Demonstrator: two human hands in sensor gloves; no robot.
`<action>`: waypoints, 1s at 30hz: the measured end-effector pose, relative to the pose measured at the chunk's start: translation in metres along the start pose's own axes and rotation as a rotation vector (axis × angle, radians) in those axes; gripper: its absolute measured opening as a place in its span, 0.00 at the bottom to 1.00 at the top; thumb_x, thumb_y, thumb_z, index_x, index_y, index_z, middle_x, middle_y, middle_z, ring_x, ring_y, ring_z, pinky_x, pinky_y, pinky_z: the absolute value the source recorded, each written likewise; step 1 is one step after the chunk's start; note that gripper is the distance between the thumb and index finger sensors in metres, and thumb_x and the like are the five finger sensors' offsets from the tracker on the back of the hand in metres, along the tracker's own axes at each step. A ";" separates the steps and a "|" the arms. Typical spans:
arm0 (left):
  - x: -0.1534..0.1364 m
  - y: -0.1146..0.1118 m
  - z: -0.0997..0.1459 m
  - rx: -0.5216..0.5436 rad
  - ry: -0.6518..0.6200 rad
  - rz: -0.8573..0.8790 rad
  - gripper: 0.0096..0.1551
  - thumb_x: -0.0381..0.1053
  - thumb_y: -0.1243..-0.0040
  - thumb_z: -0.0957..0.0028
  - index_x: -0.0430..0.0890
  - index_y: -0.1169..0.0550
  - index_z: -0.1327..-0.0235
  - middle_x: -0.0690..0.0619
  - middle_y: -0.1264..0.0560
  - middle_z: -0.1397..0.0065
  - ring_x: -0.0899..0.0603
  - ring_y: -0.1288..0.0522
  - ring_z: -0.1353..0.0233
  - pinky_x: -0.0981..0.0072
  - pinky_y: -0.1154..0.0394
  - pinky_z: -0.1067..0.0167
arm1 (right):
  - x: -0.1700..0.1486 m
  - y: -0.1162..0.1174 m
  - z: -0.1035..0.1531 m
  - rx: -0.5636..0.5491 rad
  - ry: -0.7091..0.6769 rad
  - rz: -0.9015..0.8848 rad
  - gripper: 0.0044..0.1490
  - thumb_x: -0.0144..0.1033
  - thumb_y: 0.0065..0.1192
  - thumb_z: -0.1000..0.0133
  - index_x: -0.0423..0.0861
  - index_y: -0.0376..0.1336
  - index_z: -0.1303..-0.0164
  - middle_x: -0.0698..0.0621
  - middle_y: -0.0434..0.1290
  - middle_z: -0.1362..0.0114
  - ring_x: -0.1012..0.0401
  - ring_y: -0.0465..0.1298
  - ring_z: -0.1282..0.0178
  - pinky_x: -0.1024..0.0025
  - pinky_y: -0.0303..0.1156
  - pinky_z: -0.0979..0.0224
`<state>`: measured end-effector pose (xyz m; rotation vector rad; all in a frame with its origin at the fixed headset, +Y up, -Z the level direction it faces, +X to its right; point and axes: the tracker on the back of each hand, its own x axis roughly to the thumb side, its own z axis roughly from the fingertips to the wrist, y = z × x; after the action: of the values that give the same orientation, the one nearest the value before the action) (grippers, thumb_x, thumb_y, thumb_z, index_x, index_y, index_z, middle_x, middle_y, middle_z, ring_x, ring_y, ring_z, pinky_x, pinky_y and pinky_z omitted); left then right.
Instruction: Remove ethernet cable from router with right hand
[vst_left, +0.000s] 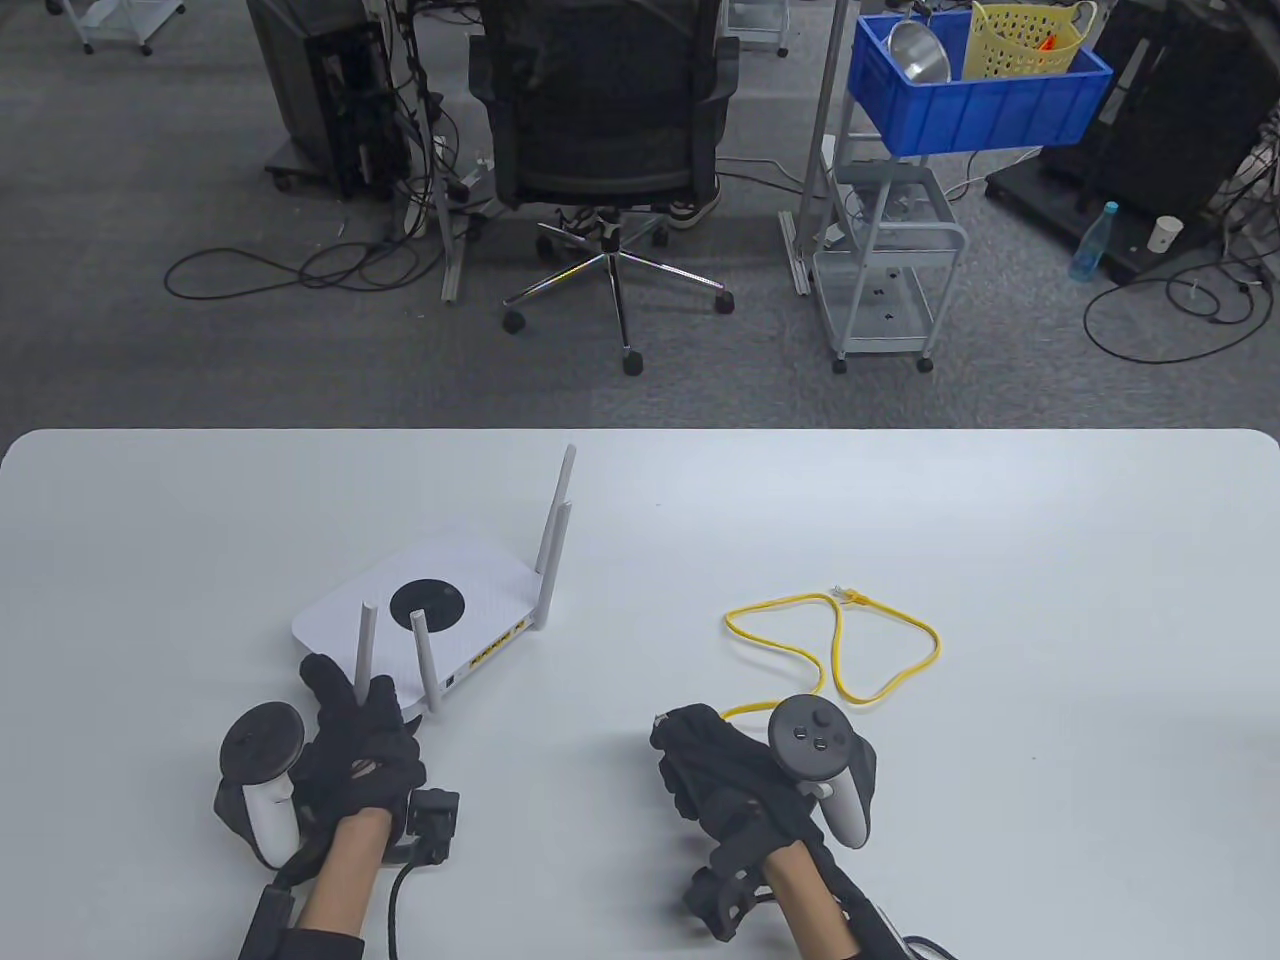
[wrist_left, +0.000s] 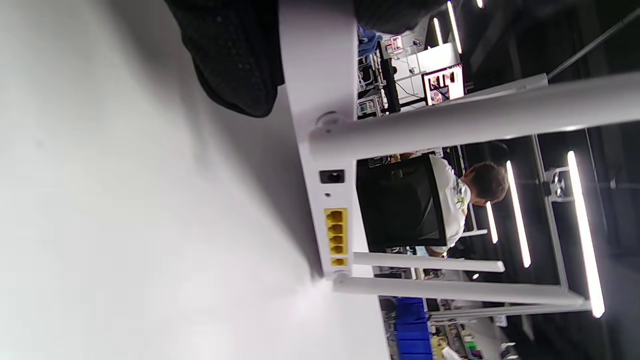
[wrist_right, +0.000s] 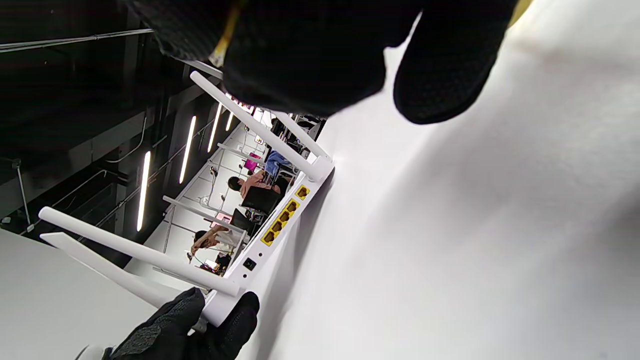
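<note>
Cable, thin yellow ethernet (vst_left: 850, 650), loops at two o'clock from the right hand (vst_left: 740, 770) gripping its end; white plastic router (vst_left: 420, 610), ports empty, braced by left hand (vst_left: 360, 740).

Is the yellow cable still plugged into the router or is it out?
Out. The router's yellow ports all look empty, and the yellow cable lies looped on the table beside the right hand.

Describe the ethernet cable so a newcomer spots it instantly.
On the white table, look right of the white router. The ethernet cable lies there in a loose loop, one end running under the right hand. It is the only yellow thing on the table.
</note>
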<state>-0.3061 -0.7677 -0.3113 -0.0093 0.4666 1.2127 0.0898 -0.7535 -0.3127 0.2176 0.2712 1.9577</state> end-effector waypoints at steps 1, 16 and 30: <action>0.002 0.000 0.000 0.004 0.004 -0.047 0.41 0.51 0.52 0.32 0.53 0.62 0.20 0.27 0.55 0.16 0.36 0.33 0.18 0.57 0.23 0.27 | 0.001 0.000 0.000 -0.006 -0.004 0.007 0.35 0.50 0.50 0.37 0.34 0.63 0.33 0.48 0.77 0.50 0.66 0.78 0.64 0.50 0.75 0.33; 0.009 -0.018 -0.002 0.051 0.102 -0.745 0.36 0.61 0.49 0.36 0.53 0.43 0.18 0.36 0.62 0.12 0.25 0.59 0.15 0.33 0.47 0.22 | 0.002 0.001 0.001 -0.005 -0.017 0.074 0.35 0.50 0.50 0.37 0.34 0.63 0.33 0.47 0.77 0.49 0.65 0.79 0.64 0.49 0.75 0.33; 0.002 -0.020 -0.007 -0.017 0.139 -0.715 0.37 0.65 0.55 0.39 0.55 0.44 0.18 0.37 0.60 0.11 0.24 0.61 0.16 0.30 0.51 0.23 | 0.004 0.001 0.001 -0.016 -0.034 0.150 0.35 0.49 0.51 0.37 0.35 0.63 0.33 0.47 0.77 0.48 0.65 0.79 0.63 0.49 0.75 0.33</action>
<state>-0.2901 -0.7752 -0.3227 -0.2565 0.5145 0.5143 0.0876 -0.7498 -0.3114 0.2670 0.2223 2.1015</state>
